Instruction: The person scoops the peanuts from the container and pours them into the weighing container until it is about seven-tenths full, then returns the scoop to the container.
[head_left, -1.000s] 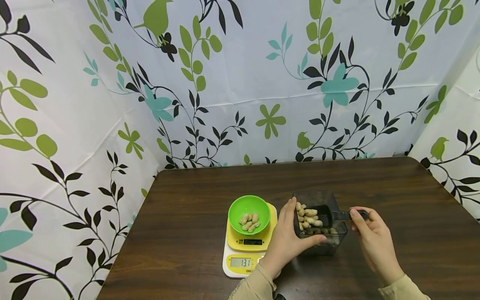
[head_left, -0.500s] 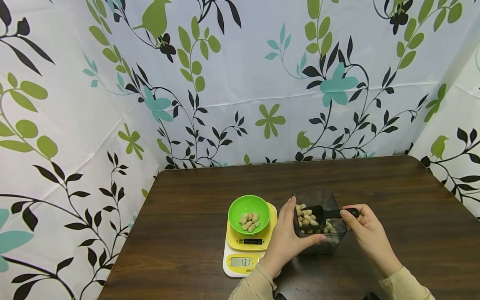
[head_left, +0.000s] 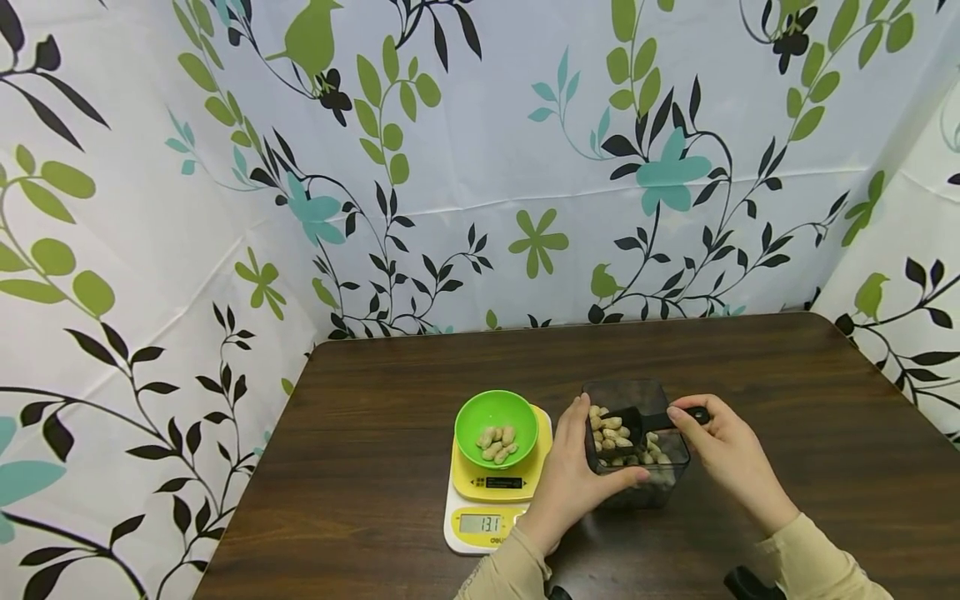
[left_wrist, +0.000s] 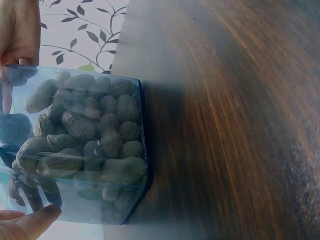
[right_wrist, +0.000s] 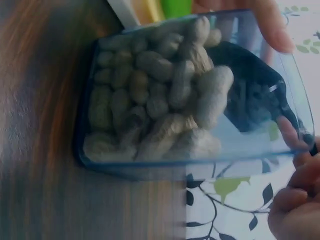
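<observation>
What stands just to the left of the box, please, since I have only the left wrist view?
Observer: A scale stands on the table to the left of the box.
Operator: Thank you; is anything resting on the scale?
Observer: Yes, a green bowl with a few peanuts in it.
Operator: And what does the right hand hold, as my view cuts it off?
Observer: In the head view, the right hand holds a black scoop by its handle.
</observation>
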